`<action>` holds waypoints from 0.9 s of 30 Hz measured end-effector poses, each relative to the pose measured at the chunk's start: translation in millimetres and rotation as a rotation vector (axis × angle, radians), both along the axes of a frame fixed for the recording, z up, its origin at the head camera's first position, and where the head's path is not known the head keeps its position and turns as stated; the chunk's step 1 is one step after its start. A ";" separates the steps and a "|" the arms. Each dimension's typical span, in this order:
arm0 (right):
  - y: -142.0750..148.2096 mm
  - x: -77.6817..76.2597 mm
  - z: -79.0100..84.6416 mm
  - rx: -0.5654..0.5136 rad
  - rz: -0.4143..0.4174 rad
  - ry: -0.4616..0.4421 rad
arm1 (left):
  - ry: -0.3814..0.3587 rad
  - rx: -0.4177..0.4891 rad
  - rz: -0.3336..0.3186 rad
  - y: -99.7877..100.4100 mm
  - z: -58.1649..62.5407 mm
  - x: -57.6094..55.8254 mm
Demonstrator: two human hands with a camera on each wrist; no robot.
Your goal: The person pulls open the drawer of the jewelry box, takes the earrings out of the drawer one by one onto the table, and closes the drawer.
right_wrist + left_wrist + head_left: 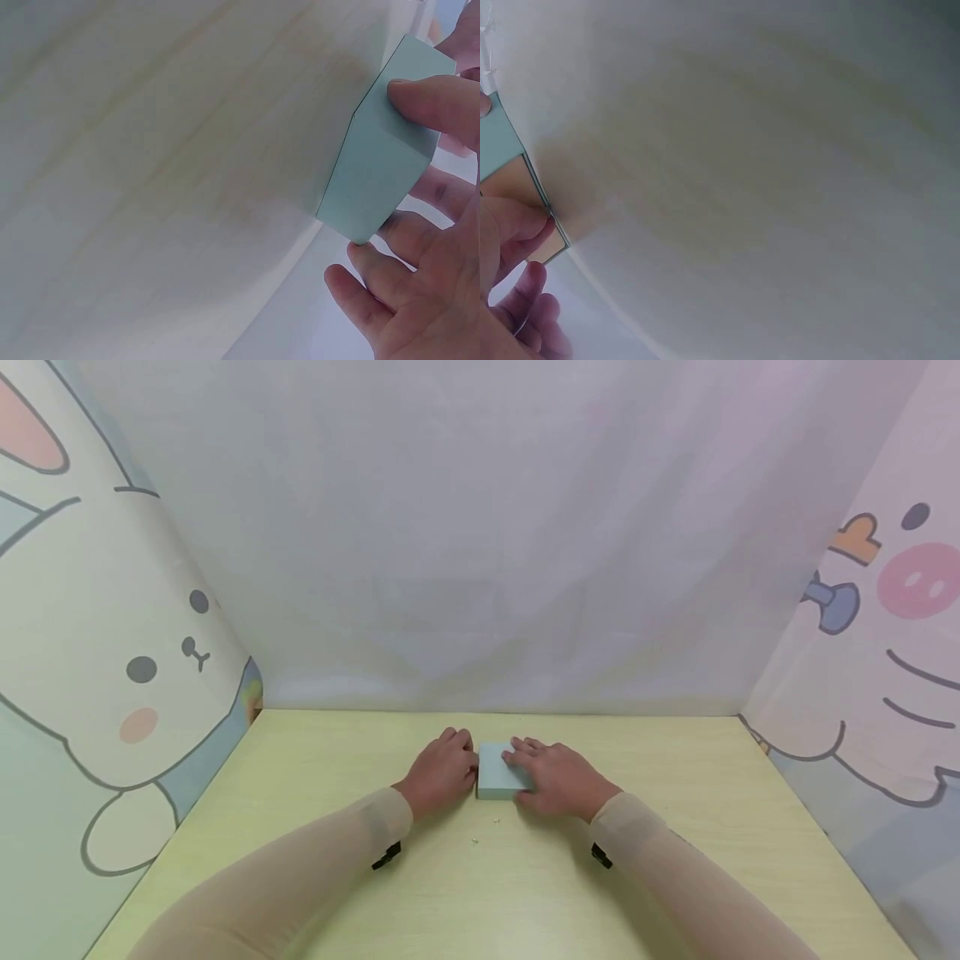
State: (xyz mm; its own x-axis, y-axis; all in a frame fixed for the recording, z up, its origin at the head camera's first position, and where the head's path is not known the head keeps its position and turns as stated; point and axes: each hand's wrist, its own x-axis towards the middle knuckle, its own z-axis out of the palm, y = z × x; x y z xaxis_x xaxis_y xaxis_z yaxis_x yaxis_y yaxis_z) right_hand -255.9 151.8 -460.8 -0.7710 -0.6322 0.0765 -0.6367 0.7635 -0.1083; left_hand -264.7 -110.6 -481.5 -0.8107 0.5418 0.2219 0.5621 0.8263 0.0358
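A flat, pale mint-green box lies on the table between both hands. The left hand is at its left side, fingers bent. In the left wrist view that side shows a tan panel framed by a thin green rim, and the thumb and a finger of the left hand pinch at the rim's edge. From the right, the right hand grips the box, fingers spread over its top. The right wrist view shows the right thumb on the front face and fingertips at the opposite edge.
Two tiny pale bits lie on the light wooden table in front of the box. A pale curtain hangs behind the table, and cartoon-printed cloths stand along the left and right sides.
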 end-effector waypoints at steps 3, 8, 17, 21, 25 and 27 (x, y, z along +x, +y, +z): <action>-0.4 -0.3 0.1 0.000 0.001 -0.004 | -0.012 0.003 0.004 0.1 0.7 0.2; -1.0 -0.2 1.0 0.003 -0.009 -0.019 | -0.021 0.002 0.002 -0.3 -0.2 -0.8; -3.1 0.0 5.6 0.014 -0.019 -0.047 | -0.011 -0.027 0.000 -1.2 1.7 -1.5; -4.8 -0.7 7.0 0.016 -0.027 -0.064 | -0.015 -0.039 0.005 -1.0 2.5 -1.9; -5.6 -1.5 7.3 0.021 -0.031 -0.077 | -0.022 -0.040 0.006 -0.9 2.4 -2.0; -5.9 -2.3 6.6 0.025 -0.031 -0.071 | -0.019 -0.040 0.004 -1.0 2.2 -2.2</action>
